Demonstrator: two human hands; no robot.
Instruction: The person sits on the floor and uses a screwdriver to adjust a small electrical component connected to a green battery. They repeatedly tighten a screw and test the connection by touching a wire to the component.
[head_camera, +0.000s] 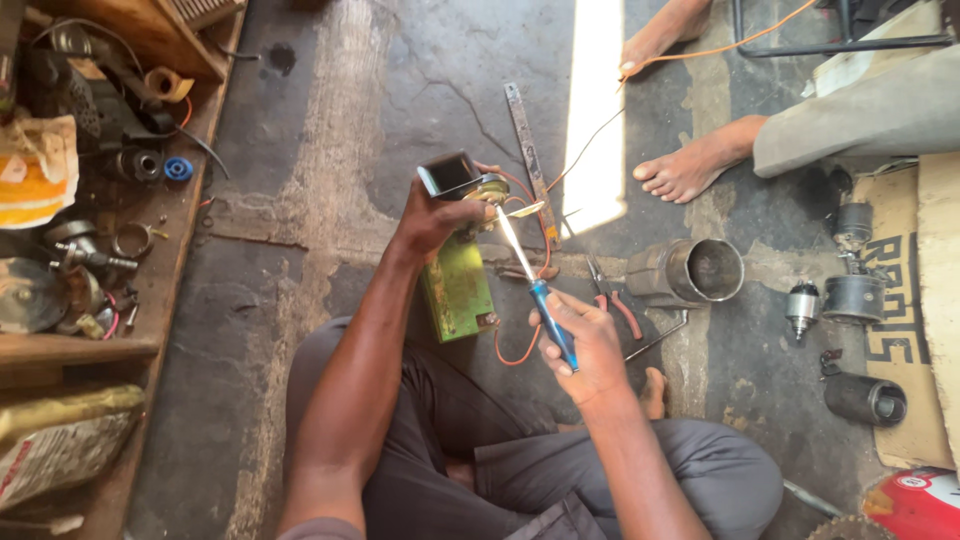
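Observation:
My left hand (432, 215) grips a small metal part with a dark square frame and a brass-coloured end (462, 183), held up over the floor. My right hand (585, 340) is closed on a blue-handled tool with a long shiny shaft (530, 270); its tip meets the brass end of the part. Under the part lies a green box (458, 290) on the floor, with orange wire (520, 350) looping from it.
Red-handled pliers (612, 298) and a flat metal strip (528, 150) lie on the concrete. A metal cylinder housing (692, 272) and small motor parts (852, 292) sit right. Another person's bare feet (695, 165) rest ahead. A wooden shelf (150, 300) with clutter stands left.

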